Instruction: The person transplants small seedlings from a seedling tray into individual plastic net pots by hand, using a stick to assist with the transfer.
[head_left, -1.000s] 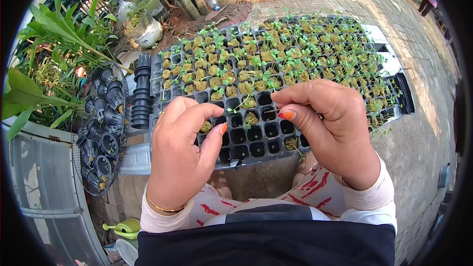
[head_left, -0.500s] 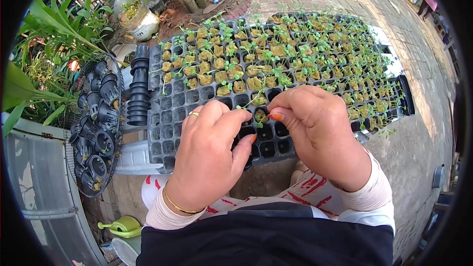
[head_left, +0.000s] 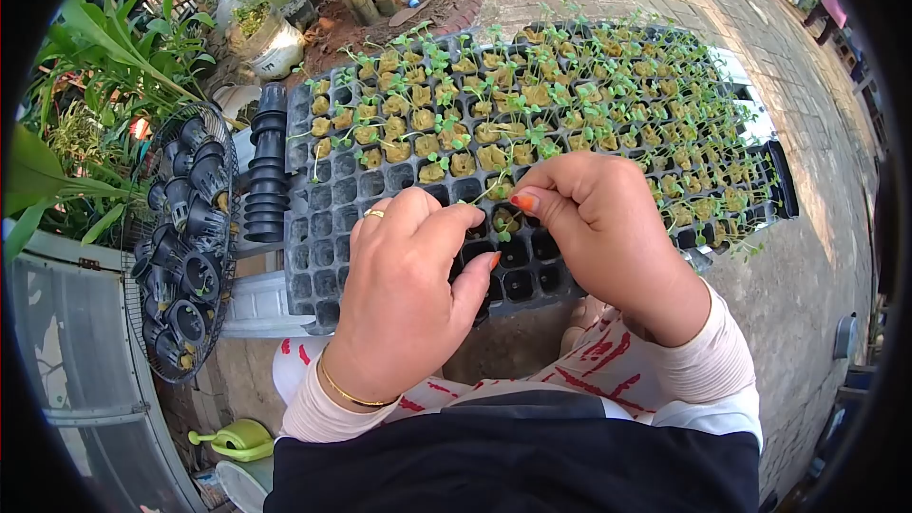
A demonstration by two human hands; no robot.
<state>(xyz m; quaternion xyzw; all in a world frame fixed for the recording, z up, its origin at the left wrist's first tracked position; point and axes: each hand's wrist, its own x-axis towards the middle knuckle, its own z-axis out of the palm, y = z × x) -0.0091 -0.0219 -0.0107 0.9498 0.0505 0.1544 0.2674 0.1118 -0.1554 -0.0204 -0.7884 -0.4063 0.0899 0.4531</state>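
A black seedling tray (head_left: 328, 195) lies before me, many of its cells filled with yellowish-brown plugs and thin green seedlings (head_left: 537, 138). Over its front cells is my left hand (head_left: 408, 285), thumb and index finger apart, with nothing visible between them. My right hand (head_left: 608, 237) is beside it, thumb and index fingertip pinched together over a cell; whatever they hold is too small to make out. Between the hands, a plug with a small seedling (head_left: 505, 220) sits in a front cell.
At the left, a wire basket (head_left: 231, 228) holds black net cups (head_left: 199, 275), near a stack of black cups (head_left: 267, 171). A green watering can (head_left: 242, 439) is at lower left. Potted plants stand behind. A person (head_left: 831, 11) is far off at upper right.
My right hand has shifted slightly, its pinched fingertips a little higher and nearer the seedling's cell. My left hand has barely moved.
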